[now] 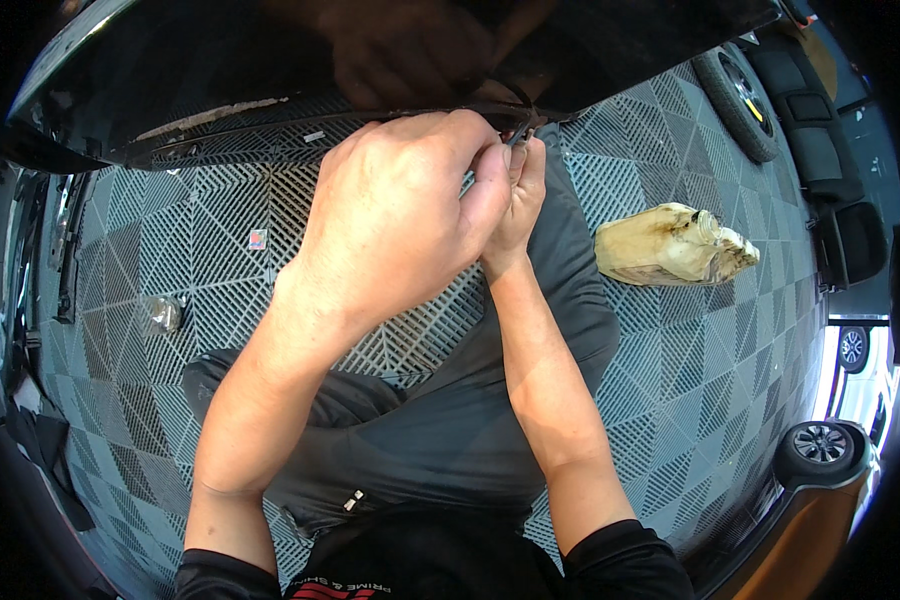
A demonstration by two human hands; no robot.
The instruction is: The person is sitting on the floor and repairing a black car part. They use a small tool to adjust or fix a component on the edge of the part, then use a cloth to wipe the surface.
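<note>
A glossy black car body panel (240, 60) spans the top of the view, with a pale scuffed streak along its lower edge. My left hand (395, 200) is closed at that edge, thumb and forefinger pinching a thin black strip (520, 128). Just right of it and partly behind it is my right hand (515, 205), its fingers closed together at the same strip. The left hand hides some of the right hand's fingers and much of the strip. My legs (420, 450), in dark trousers, are folded on the floor below my arms.
A stained yellowish bag or container (670, 245) lies right of my knee. A wheel (738, 100) and dark seats (815, 130) stand at the far right. A small clear plastic item (165, 315) and a small coloured square (258, 240) lie on the grey grid-tile floor (140, 400).
</note>
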